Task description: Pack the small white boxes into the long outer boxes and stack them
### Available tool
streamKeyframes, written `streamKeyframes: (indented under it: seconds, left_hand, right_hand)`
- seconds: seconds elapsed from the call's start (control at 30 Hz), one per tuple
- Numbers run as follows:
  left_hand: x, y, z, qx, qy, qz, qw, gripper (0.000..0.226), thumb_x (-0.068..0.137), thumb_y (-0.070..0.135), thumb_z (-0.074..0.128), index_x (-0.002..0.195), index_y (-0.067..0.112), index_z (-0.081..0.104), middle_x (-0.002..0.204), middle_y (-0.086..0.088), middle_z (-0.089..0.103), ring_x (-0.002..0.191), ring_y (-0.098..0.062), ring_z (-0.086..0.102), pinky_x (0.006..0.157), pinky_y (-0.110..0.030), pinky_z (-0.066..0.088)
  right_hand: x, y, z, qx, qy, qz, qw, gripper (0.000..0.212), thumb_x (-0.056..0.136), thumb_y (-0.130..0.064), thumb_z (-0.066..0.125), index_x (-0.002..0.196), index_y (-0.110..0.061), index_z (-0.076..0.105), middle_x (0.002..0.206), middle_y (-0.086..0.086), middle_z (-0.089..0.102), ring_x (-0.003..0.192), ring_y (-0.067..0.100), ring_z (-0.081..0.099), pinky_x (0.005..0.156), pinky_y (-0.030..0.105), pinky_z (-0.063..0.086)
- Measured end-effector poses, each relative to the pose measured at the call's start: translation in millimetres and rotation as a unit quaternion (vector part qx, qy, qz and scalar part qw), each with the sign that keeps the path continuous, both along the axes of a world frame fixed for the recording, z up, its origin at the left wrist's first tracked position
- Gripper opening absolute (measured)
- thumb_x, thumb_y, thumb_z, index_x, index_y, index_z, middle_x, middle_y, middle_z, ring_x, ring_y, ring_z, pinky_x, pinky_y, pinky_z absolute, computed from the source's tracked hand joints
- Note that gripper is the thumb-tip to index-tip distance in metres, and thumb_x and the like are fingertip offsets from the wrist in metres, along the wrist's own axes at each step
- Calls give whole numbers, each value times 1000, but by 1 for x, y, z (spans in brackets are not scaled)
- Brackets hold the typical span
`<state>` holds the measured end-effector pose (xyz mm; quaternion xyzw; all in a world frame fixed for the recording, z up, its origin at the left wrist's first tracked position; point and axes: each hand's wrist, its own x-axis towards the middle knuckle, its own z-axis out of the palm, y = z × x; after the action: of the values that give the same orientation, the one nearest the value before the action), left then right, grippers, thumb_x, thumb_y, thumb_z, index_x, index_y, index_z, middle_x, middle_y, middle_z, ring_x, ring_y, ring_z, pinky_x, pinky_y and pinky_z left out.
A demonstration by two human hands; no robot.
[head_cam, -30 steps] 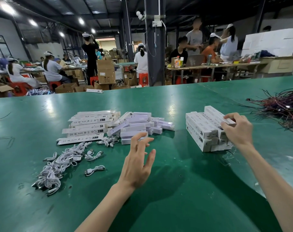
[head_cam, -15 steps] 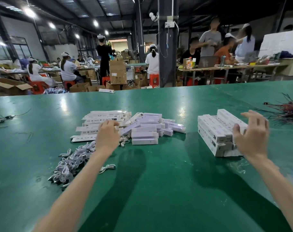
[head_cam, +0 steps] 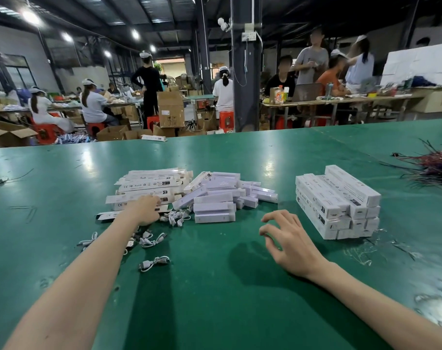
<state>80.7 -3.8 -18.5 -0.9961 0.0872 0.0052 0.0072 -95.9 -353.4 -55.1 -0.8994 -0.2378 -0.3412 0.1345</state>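
A pile of flat, unfolded long outer boxes [head_cam: 149, 184] lies left of centre on the green table [head_cam: 215, 311]. Just right of it is a heap of small white boxes [head_cam: 215, 205]. My left hand [head_cam: 145, 209] rests on the near edge of the flat outer boxes, fingers bent down and their tips hidden. A neat stack of packed long boxes [head_cam: 336, 200] stands at the right. My right hand [head_cam: 288, 238] hovers above the table between heap and stack, fingers loosely curled, holding nothing.
Several short white cables [head_cam: 154, 263] lie scattered under and beside my left forearm. A tangle of red and black wires [head_cam: 434, 168] sits at the table's far right. Beyond the table's far edge are people, cardboard cartons and a dark pillar [head_cam: 245, 72].
My right hand has left the packed stack and moved left and down toward the table's middle. My left hand has settled lower on the flat outer boxes. The camera has tilted.
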Motion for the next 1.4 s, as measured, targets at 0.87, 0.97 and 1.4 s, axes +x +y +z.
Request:
streamKeyframes:
  seconds: [0.87,0.97,1.4]
  left_hand:
    - [-198,-183,11,-461,-294,-353,759,33,97,12,45,125,23,32,117,-13,59,107,-26,53,95,-30,44]
    - [-208,-197,-2,-498,-279,-356,740,49,95,12,47,135,28,22,126,1,41,117,-29,49,101,-36,44]
    - [-193,-182,-12,-502,-323,-321,735,32,91,24,62,117,35,47,114,32,48,97,7,50,84,-10,40]
  right_hand:
    - [-23,29,12,84,-40,54,994,57,83,-29,58,129,-3,38,123,11,55,109,22,48,94,35,38]
    - [-26,24,14,121,-2,68,990,55,80,-8,61,131,0,43,124,10,56,107,24,53,92,36,41]
    - [-28,20,19,189,22,129,973,46,83,4,58,117,-24,46,112,-31,47,96,-8,51,84,-2,33]
